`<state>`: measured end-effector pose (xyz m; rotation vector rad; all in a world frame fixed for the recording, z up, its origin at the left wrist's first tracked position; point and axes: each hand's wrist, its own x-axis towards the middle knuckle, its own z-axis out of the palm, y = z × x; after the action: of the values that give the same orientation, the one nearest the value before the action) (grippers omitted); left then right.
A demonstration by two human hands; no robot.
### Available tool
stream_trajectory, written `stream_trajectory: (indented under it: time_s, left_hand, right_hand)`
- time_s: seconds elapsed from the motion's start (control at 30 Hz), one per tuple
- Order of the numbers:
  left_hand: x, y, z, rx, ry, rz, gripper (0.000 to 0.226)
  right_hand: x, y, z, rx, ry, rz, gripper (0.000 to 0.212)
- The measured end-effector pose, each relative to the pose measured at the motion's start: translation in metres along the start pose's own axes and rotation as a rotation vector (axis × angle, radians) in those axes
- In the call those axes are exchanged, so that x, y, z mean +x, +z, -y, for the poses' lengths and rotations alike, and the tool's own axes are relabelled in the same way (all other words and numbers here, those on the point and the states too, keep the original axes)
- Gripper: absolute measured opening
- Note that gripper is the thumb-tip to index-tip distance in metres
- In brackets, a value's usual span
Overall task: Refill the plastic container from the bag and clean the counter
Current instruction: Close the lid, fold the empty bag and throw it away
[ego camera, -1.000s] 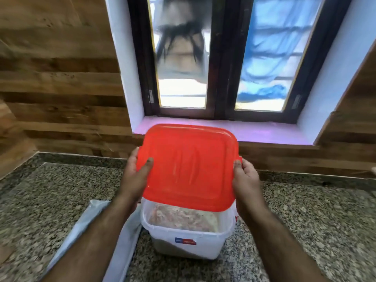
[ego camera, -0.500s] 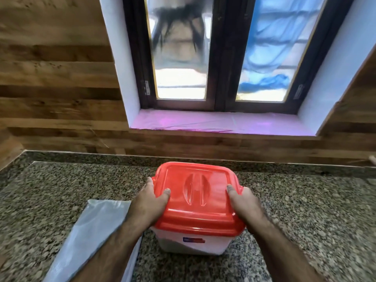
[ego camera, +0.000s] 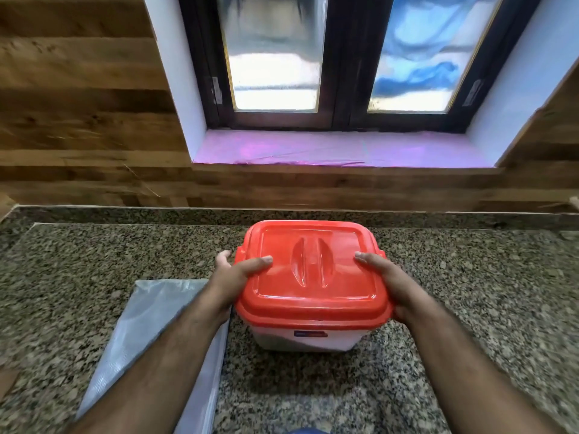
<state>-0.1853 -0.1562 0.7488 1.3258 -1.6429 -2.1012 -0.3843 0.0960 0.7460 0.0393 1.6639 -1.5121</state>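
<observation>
A white plastic container [ego camera: 308, 341] stands on the granite counter [ego camera: 470, 292], covered by a red lid [ego camera: 313, 277] with two raised ridges. My left hand [ego camera: 233, 277] grips the lid's left edge, thumb on top. My right hand [ego camera: 388, 285] grips the right edge the same way. A flat, clear plastic bag [ego camera: 150, 321] lies on the counter to the left of the container, partly under my left forearm.
A wood-panelled wall [ego camera: 78, 120] rises behind the counter. A dark-framed window [ego camera: 338, 73] with a purple-lined sill [ego camera: 329, 150] sits above it. Something blue [ego camera: 308, 431] peeks in at the bottom edge.
The red lid, held tilted above the open container a second ago, has come down onto it. Both hands stay on its sides.
</observation>
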Motion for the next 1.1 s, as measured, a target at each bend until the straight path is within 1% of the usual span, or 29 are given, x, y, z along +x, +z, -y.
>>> stream_trajectory:
  time_s: [0.03, 0.07, 0.13, 0.17, 0.2, 0.23, 0.27, 0.33, 0.37, 0.43, 0.5, 0.53, 0.63, 0.7, 0.77, 0.8, 0.87, 0.9, 0.97, 1.03, 1.1]
  left_hand:
    - [0.000, -0.001, 0.001, -0.077, -0.059, 0.044, 0.125]
    - [0.002, -0.002, 0.004, -0.120, -0.071, 0.085, 0.124]
    - [-0.004, -0.003, 0.001, -0.097, -0.061, 0.110, 0.097]
    - [-0.005, -0.003, 0.000, -0.060, -0.048, 0.094, 0.084]
    - [-0.005, -0.004, -0.002, -0.015, -0.019, 0.062, 0.074]
    - [-0.004, -0.004, -0.003, 0.047, 0.023, 0.002, 0.068]
    - [-0.003, -0.005, -0.004, 0.134, 0.091, -0.085, 0.066]
    - [-0.006, -0.004, -0.010, 0.474, 0.257, -0.295, 0.067]
    - [-0.010, -0.001, -0.012, 0.642, 0.321, -0.369, 0.065]
    - [-0.017, 0.007, -0.016, 0.894, 0.417, -0.436, 0.061]
    - [-0.023, 0.016, -0.021, 1.077, 0.444, -0.464, 0.061]
    - [-0.024, 0.018, -0.023, 1.132, 0.436, -0.474, 0.062]
    - [-0.029, 0.023, -0.022, 1.216, 0.419, -0.475, 0.065]
    - [-0.028, 0.024, -0.012, 1.205, 0.476, -0.438, 0.075]
    - [-0.026, 0.020, -0.001, 1.156, 0.604, -0.319, 0.090]
    - [-0.025, 0.018, 0.003, 1.151, 0.666, -0.252, 0.098]
    - [-0.025, 0.015, 0.009, 1.165, 0.762, -0.160, 0.113]
    - [-0.027, 0.014, 0.013, 1.175, 0.815, -0.143, 0.115]
    - [-0.028, 0.012, 0.022, 1.177, 0.909, -0.137, 0.110]
    - [-0.026, 0.011, 0.024, 1.146, 0.942, -0.138, 0.104]
    - [-0.021, 0.011, 0.022, 1.126, 0.940, -0.151, 0.101]
  right_hand:
    - [-0.003, -0.001, 0.002, 0.009, 0.025, 0.061, 0.084]
    - [-0.002, -0.002, 0.004, -0.001, 0.035, 0.081, 0.087]
    - [-0.005, -0.003, 0.009, -0.029, 0.037, 0.021, 0.097]
    - [-0.010, -0.002, 0.012, -0.053, 0.017, -0.040, 0.096]
    - [-0.014, -0.001, 0.015, -0.111, -0.026, -0.133, 0.090]
    - [-0.022, 0.004, 0.018, -0.225, -0.082, -0.250, 0.080]
    - [-0.027, 0.010, 0.021, -0.382, -0.146, -0.378, 0.073]
    - [-0.038, 0.029, 0.022, -0.794, -0.250, -0.625, 0.067]
    - [-0.042, 0.039, 0.021, -0.982, -0.263, -0.709, 0.064]
    - [-0.046, 0.054, 0.020, -1.206, -0.288, -0.802, 0.063]
    - [-0.044, 0.059, 0.022, -1.320, -0.317, -0.817, 0.061]
    - [-0.042, 0.058, 0.021, -1.361, -0.320, -0.821, 0.058]
    - [-0.046, 0.061, 0.021, -1.387, -0.300, -0.820, 0.052]
    - [-0.044, 0.064, 0.012, -1.326, -0.321, -0.772, 0.056]
    - [-0.044, 0.065, 0.000, -1.231, -0.369, -0.678, 0.070]
    - [-0.044, 0.065, -0.006, -1.172, -0.422, -0.639, 0.073]
    - [-0.048, 0.063, -0.013, -1.065, -0.561, -0.593, 0.068]
    - [-0.049, 0.060, -0.016, -1.034, -0.626, -0.592, 0.064]
    - [-0.048, 0.056, -0.022, -1.011, -0.706, -0.601, 0.059]
    - [-0.044, 0.054, -0.023, -1.009, -0.706, -0.601, 0.058]
    - [-0.037, 0.053, -0.020, -1.019, -0.697, -0.610, 0.059]
